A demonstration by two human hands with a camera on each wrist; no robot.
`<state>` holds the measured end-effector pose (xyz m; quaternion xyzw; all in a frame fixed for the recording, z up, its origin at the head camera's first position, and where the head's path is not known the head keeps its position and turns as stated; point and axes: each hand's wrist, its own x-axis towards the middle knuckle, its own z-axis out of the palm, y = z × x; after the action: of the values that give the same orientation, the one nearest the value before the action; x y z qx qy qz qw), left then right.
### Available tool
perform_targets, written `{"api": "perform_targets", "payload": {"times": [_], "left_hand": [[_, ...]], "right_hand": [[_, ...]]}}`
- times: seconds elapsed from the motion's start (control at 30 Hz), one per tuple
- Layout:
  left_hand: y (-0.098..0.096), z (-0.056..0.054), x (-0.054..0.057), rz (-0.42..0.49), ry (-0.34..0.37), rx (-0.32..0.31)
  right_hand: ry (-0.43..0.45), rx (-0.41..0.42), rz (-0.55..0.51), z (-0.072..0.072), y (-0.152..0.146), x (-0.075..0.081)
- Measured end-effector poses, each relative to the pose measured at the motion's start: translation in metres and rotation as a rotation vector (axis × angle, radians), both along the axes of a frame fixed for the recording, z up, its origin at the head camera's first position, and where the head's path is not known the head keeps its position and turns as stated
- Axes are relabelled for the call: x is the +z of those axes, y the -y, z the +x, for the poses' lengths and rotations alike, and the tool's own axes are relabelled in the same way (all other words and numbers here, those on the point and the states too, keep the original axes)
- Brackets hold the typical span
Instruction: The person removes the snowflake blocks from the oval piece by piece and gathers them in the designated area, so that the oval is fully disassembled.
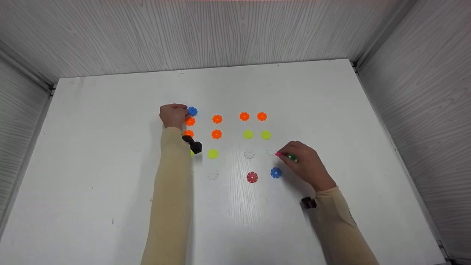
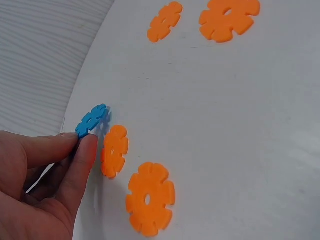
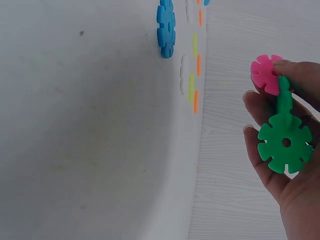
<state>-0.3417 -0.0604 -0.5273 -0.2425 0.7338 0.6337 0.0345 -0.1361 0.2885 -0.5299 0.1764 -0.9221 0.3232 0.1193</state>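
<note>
My left hand (image 1: 173, 115) is at the far left of the disc rows, pinching a blue notched plastic disc (image 2: 90, 120) by its edge between thumb and finger. The disc is tilted just beyond an orange disc (image 2: 114, 151); a second orange disc (image 2: 150, 199) lies nearer. On the other side, my right hand (image 1: 304, 162) is raised over the table near a clear disc (image 1: 271, 152). It pinches a pink disc (image 3: 264, 74) at the fingertips and holds green discs (image 3: 286, 143) against the fingers, one edge-on. A blue disc (image 1: 276, 172) lies below that hand.
More orange discs (image 1: 217, 119) lie in rows on the white table (image 1: 110, 154), with yellow discs (image 1: 248, 134), clear discs (image 1: 249, 154) and a red disc (image 1: 252, 177). My left forearm covers part of the left column. Grey wood-grain panels (image 1: 206, 33) border the table.
</note>
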Motion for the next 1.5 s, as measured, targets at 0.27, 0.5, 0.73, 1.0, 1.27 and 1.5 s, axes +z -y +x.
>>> {"api": "perform_targets", "payload": {"times": [0.27,0.5,0.73,1.0,1.27,1.5], "left_hand": [[0.002,0.0,0.004,-0.074,0.028,-0.037],[0.004,0.003,0.01,-0.145,0.024,-0.041],[0.008,0.009,0.006,-0.108,-0.033,0.0],[0.001,0.024,0.007,0.118,-0.132,-0.051],[-0.018,0.063,0.011,0.208,-0.184,-0.263],[-0.057,0.112,0.02,0.17,-0.283,-0.659]], "right_hand": [[0.009,0.003,-0.002,0.0,0.002,0.001],[0.025,0.002,0.001,0.0,0.004,0.001],[0.031,-0.004,0.004,0.0,0.004,0.0],[0.032,0.011,0.009,-0.003,0.006,0.002],[0.043,0.058,-0.083,-0.006,0.009,0.007],[0.095,0.081,-0.191,-0.006,0.015,0.013]]}}
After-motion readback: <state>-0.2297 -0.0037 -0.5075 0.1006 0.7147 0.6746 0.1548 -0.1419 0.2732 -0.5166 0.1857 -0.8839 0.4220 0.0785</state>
